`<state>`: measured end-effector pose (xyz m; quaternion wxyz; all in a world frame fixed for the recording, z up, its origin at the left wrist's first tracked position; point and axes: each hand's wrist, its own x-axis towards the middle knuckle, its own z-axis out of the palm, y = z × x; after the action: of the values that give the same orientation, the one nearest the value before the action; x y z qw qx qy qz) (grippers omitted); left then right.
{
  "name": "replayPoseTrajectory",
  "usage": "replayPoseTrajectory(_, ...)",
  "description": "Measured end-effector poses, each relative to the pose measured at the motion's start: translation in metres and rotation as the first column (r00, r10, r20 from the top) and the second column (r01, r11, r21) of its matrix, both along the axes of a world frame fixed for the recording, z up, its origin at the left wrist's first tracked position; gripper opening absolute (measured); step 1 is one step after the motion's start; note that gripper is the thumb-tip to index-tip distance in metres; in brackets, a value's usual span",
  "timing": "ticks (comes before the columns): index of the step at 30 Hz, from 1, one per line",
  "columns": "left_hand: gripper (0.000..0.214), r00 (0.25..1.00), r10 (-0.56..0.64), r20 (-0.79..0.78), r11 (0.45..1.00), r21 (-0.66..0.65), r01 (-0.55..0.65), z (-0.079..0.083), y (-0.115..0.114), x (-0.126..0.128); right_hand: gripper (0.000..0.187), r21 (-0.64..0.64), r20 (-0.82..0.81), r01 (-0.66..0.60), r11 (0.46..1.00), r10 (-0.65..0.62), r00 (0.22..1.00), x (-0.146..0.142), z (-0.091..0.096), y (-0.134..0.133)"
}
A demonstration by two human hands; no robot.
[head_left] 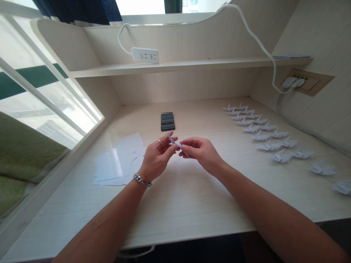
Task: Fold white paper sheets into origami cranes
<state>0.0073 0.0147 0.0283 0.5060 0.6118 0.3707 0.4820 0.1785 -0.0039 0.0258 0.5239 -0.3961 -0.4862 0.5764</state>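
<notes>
Head view showed folded white paper [178, 145] held just above the desk [192, 204], gripped in a closed thumb-and-finger pinch by both left hand [157, 156] and right hand [205, 150]. Beyond lay a phone [167, 121]; leftward, loose sheets [117, 160]; rightward, rows of paper cranes [269, 146].

White light pours in through the window [145, 6] at the top and from the upper left, so bright it hides details. The sheets of paper [117, 164] left of the middle have a shiny streak. Shadows on the desk [197, 204] near the left hand [157, 156] and right hand [204, 150] are soft. The bottom is dark. Far-right paper birds [343, 187] look fuzzy and stretched.
</notes>
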Motion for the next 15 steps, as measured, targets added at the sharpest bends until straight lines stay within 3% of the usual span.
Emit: replayPoseTrajectory(15, 0.061, 0.999, -0.045, -0.028, 0.999, 0.001, 0.045, 0.0010, -0.0017, -0.0002, 0.031, -0.012, 0.017, 0.017, 1.000, -0.016, 1.000, -0.0013, 0.0011, -0.0005)
